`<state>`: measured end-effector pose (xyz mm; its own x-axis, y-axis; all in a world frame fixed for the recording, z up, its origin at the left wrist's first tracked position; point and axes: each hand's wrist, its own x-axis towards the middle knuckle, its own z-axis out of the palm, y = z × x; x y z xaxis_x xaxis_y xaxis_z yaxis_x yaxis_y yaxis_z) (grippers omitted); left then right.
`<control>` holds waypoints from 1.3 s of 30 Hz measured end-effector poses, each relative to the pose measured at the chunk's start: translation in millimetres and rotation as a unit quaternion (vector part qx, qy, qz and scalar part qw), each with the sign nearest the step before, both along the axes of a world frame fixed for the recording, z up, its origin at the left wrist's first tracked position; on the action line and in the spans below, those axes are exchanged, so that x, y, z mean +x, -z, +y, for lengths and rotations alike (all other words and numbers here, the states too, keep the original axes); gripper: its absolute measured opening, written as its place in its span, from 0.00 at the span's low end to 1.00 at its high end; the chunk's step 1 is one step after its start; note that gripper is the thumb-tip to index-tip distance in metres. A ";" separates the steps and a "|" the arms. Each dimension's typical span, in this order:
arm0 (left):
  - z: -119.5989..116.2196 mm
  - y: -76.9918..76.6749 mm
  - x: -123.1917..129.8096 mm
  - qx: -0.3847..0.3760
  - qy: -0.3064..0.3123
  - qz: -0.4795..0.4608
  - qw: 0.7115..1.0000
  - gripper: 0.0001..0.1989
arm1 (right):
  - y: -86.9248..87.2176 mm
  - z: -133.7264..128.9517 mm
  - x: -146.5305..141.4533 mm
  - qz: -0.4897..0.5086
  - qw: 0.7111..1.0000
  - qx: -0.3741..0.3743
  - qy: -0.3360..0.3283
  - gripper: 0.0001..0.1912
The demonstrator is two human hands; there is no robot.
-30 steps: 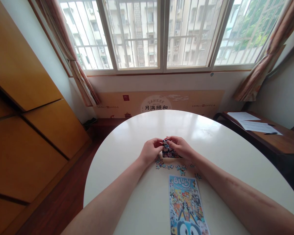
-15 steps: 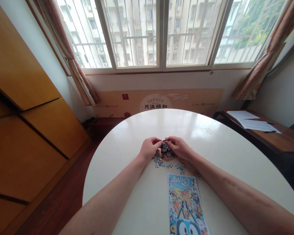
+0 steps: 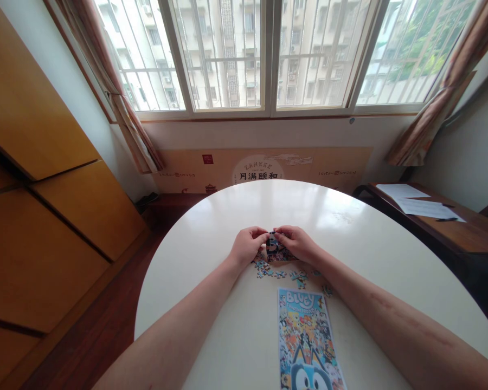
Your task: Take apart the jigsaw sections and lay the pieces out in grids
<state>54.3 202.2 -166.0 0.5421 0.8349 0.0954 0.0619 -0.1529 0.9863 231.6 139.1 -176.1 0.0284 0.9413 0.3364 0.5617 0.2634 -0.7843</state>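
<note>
Between my hands is a joined section of jigsaw puzzle (image 3: 275, 250), dark with coloured patches. My left hand (image 3: 247, 246) pinches it at its left side, thumb and fingers together near the upper corner. My right hand (image 3: 299, 241) is closed on its upper right part, covering some of the picture. A shadow falls on the table under its lower edge. Close below lie several loose puzzle pieces (image 3: 263, 267), mostly light blue, and a small cluster (image 3: 299, 278). Nearer to me is a "Bluey" picture sheet (image 3: 304, 330) with a blue cartoon dog.
Everything rests on a round white table (image 3: 195, 303). A wooden side table (image 3: 480, 227) at the right bears papers (image 3: 429, 208) and dark pens. Wooden cabinets (image 3: 65, 254) stand at the left. A printed box panel (image 3: 187, 168) is below the barred window.
Both hands keep their hold on the puzzle section with barely any movement. The whole view has shifted very slightly.
</note>
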 end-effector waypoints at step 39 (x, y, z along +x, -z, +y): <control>-6.5 -13.0 -5.6 -0.028 0.002 -0.024 0.999 0.16 | -1.2 -0.5 -4.7 0.018 0.998 -0.023 -0.049 0.11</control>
<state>48.7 195.7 -153.0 0.5410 0.8377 0.0749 0.0139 -0.0979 0.9951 226.9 138.6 -174.8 -0.0538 0.9544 0.2935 0.5057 0.2795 -0.8162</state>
